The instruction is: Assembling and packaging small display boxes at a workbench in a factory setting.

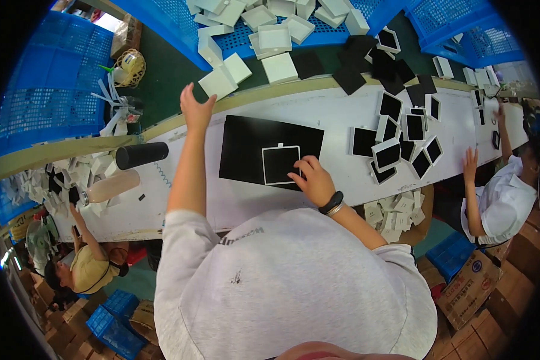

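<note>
A small white box tray with a black inside (281, 167) lies on a black sheet (241, 147) in front of me. From its far edge sticks a small white tab. My right hand (314, 181), with a dark band at the wrist, has its fingers closed on the tray's right edge. My left hand (197, 109) is stretched out at the table's far edge, fingers apart and nothing in them. Just beyond it, to the right, sits a white box (218, 83) next to other white boxes (278, 68).
White trays with black insides (386, 155) are heaped at the right. Black squares (348, 79) lie along the far edge, before a blue crate (324, 35) of white boxes. Leftward are a black cylinder (141, 156) and a bottle (111, 187). Co-workers sit at both ends.
</note>
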A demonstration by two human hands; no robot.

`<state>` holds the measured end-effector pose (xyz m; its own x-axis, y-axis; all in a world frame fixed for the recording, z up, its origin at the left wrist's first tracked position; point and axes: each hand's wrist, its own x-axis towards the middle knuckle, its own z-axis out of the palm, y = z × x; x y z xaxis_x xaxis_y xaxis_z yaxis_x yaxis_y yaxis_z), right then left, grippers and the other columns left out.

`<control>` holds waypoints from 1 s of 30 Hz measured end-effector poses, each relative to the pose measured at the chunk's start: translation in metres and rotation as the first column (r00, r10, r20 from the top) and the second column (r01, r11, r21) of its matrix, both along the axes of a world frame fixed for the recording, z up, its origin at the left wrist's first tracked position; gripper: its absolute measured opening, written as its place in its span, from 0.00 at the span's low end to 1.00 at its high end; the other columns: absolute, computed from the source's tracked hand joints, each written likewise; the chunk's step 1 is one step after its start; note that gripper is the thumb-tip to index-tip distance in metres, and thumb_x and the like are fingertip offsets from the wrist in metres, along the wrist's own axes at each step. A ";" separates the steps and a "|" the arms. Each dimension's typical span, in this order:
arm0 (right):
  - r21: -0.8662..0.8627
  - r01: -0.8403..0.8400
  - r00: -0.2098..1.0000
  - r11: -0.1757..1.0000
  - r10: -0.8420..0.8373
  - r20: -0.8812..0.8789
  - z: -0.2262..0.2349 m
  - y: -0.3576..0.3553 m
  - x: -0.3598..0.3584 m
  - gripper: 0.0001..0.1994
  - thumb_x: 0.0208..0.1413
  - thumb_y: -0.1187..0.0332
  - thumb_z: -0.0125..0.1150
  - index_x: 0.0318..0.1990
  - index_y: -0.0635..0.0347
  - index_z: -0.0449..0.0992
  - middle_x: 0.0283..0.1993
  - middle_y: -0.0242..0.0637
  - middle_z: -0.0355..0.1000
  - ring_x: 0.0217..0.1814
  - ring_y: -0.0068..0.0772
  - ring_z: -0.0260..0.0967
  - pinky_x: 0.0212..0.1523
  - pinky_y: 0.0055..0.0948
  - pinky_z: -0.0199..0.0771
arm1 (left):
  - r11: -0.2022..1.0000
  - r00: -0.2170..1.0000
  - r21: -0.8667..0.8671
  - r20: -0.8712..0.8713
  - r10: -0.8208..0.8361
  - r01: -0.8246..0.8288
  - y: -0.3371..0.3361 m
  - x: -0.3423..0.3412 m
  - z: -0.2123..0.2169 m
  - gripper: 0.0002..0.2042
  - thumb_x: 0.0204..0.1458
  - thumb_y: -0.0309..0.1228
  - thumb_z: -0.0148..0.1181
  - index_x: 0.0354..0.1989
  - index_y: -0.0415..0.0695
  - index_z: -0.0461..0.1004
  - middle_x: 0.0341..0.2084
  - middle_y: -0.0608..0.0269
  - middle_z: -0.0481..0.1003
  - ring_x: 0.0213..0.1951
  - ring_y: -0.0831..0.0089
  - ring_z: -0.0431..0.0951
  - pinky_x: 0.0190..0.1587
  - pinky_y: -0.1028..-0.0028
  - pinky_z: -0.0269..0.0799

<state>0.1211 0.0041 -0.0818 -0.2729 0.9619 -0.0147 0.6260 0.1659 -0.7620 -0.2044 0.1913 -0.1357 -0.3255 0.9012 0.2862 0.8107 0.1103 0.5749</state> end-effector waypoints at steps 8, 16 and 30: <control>0.044 0.342 0.934 0.939 -0.334 -0.125 0.040 0.019 0.040 0.05 0.52 0.77 0.59 0.37 0.61 0.73 0.33 0.39 0.67 0.29 0.36 0.67 0.31 0.30 0.69 | 0.931 0.973 -0.281 0.061 -0.225 0.233 0.059 -0.025 -0.024 0.35 0.30 0.33 0.77 0.52 0.40 0.70 0.51 0.49 0.64 0.50 0.53 0.70 0.58 0.65 0.65; 0.339 0.446 0.808 0.828 -0.535 0.246 0.007 0.034 0.119 0.17 0.49 0.66 0.66 0.46 0.60 0.73 0.40 0.43 0.70 0.37 0.42 0.69 0.39 0.39 0.68 | 0.865 0.871 0.103 -0.081 -0.485 0.491 -0.094 0.030 0.066 0.16 0.37 0.21 0.66 0.38 0.41 0.75 0.42 0.52 0.72 0.49 0.50 0.70 0.52 0.57 0.67; 0.036 0.211 0.967 0.977 -0.214 0.137 -0.015 0.062 0.017 0.19 0.43 0.68 0.70 0.42 0.65 0.71 0.46 0.47 0.66 0.47 0.50 0.66 0.48 0.39 0.69 | 0.717 0.720 -0.062 0.040 -0.693 0.694 -0.182 0.112 0.054 0.07 0.47 0.32 0.63 0.35 0.50 0.75 0.56 0.65 0.69 0.64 0.47 0.57 0.62 0.43 0.55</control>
<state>0.1382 0.0660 -0.0973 -0.0592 0.9981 -0.0175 0.7485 0.0327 -0.6623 -0.0924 0.0096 -0.0819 0.3955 0.8925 0.2169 0.6680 -0.4416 0.5989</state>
